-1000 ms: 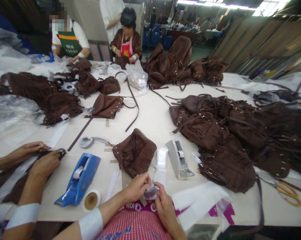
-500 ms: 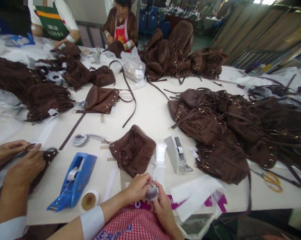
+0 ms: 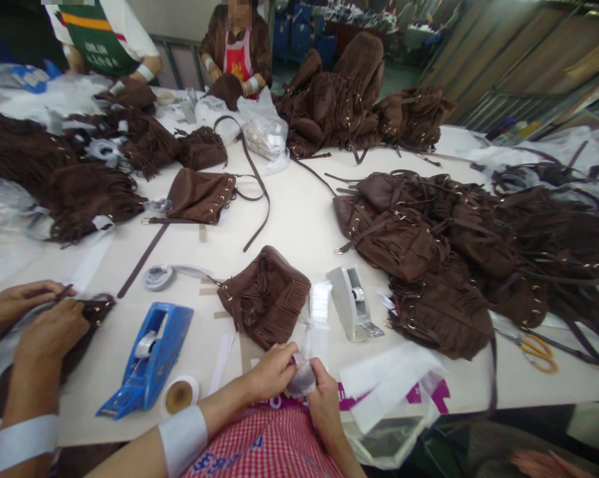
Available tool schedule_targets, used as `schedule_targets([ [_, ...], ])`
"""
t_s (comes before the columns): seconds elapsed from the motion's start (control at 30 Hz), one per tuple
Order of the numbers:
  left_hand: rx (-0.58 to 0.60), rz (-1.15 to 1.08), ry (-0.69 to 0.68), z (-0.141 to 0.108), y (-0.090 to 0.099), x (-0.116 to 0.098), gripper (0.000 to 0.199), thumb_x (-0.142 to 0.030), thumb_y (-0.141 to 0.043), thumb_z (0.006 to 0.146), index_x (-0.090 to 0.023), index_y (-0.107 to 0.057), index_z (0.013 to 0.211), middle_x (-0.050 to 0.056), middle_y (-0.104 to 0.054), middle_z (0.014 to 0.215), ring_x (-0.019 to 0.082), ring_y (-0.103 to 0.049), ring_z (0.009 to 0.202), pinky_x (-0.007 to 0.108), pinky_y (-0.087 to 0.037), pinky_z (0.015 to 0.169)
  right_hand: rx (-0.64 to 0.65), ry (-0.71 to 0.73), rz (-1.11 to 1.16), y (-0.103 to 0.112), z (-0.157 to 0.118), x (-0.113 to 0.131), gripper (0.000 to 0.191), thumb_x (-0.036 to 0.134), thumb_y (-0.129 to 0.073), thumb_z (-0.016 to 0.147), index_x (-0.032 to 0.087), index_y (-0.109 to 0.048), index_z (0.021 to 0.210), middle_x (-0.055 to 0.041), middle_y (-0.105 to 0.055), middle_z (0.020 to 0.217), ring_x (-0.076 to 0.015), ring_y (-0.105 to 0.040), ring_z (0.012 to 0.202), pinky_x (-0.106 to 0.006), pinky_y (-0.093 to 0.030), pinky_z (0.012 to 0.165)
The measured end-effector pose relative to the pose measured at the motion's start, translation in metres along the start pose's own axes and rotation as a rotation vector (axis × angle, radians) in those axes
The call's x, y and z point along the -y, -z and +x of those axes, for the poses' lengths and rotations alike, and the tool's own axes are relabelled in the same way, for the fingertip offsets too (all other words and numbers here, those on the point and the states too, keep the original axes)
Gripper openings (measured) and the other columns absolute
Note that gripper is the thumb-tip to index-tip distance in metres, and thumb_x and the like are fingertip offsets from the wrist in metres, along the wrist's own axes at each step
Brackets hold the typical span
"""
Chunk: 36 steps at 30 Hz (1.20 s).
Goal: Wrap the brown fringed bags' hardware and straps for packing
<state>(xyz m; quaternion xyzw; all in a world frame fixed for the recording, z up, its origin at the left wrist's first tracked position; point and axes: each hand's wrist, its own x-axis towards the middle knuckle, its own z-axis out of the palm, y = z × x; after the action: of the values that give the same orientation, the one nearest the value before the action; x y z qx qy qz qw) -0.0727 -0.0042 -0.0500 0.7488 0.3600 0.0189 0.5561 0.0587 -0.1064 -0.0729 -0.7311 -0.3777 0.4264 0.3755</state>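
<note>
Translucent plastic (image 3: 302,381) between both hands' fingers (image 3: 285,359)

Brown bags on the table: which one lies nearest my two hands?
The fringed bag just beyond your left hand and right hand, between the blue tape dispenser and the grey tape dispenser; the other bags lie farther away.

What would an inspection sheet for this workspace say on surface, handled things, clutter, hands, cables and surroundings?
Surface: white table with brown tape strips.
Things handled: small translucent piece, nature unclear; fringed brown bag just beyond.
Clutter: brown bag heap, blue tape dispenser, grey tape dispenser, yellow-handled scissors.
Hands: left hand and right hand both gripping the piece.
Cables: nothing seen.
Surroundings: people in green apron and red apron opposite; co-worker's hands on dark bag, left.
</note>
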Motion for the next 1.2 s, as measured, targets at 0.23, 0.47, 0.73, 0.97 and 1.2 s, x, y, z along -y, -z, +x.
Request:
schedule_targets([
  [0.23,0.023,-0.084,-0.005,-0.013,0.008,-0.003,0.017,-0.026,-0.055,0.081,-0.021,-0.061,0.096,0.003,-0.059,0.1,0.023,-0.052,0.101,0.032,-0.038,0.091,0.008,0.106,-0.095,0.006,-0.003,-0.008,0.014,0.033,-0.054,0.079,0.021,-0.058,0.075,0.0022,-0.061,0.061,-0.017,-0.056,0.057,-0.024,-0.04,0.055],
  [0.47,0.045,-0.212,-0.03,-0.003,0.001,0.003,0.021,-0.017,-0.053,0.079,-0.019,-0.065,0.096,0.001,-0.067,0.091,0.017,-0.06,0.086,0.024,-0.043,0.078,-0.086,0.086,-0.107,0.002,-0.004,-0.008,0.02,0.039,-0.049,0.081,0.021,-0.057,0.077,0.0015,-0.063,0.059,-0.0181,-0.058,0.055,-0.025,-0.041,0.052],
  [0.73,-0.126,-0.275,0.021,0.005,-0.02,0.004,0.008,-0.016,-0.042,0.084,-0.021,-0.047,0.089,-0.003,-0.057,0.07,0.015,-0.056,0.069,0.024,-0.041,0.066,-0.155,0.031,-0.068,-0.006,0.003,-0.009,0.014,0.035,-0.047,0.077,0.023,-0.053,0.072,0.0024,-0.06,0.055,-0.0182,-0.055,0.051,-0.026,-0.039,0.05],
  [0.97,-0.077,-0.306,0.039,0.007,-0.021,0.013,0.014,-0.009,-0.044,0.079,-0.022,-0.038,0.077,-0.005,-0.052,0.07,0.013,-0.052,0.069,0.022,-0.038,0.065,-0.03,0.014,0.065,-0.002,0.002,-0.009,0.009,0.03,-0.049,0.075,0.022,-0.054,0.076,0.0043,-0.059,0.057,-0.0154,-0.053,0.051,-0.023,-0.041,0.051],
  [1.2,-0.023,-0.365,0.044,0.008,-0.015,0.007,0.013,-0.013,-0.053,0.076,-0.021,-0.043,0.073,-0.005,-0.047,0.066,0.013,-0.045,0.068,0.025,-0.032,0.066,0.038,0.034,0.104,0.004,-0.005,-0.003,0.009,0.025,-0.048,0.074,0.02,-0.056,0.076,0.0023,-0.062,0.065,-0.0158,-0.056,0.061,-0.022,-0.043,0.055],
])
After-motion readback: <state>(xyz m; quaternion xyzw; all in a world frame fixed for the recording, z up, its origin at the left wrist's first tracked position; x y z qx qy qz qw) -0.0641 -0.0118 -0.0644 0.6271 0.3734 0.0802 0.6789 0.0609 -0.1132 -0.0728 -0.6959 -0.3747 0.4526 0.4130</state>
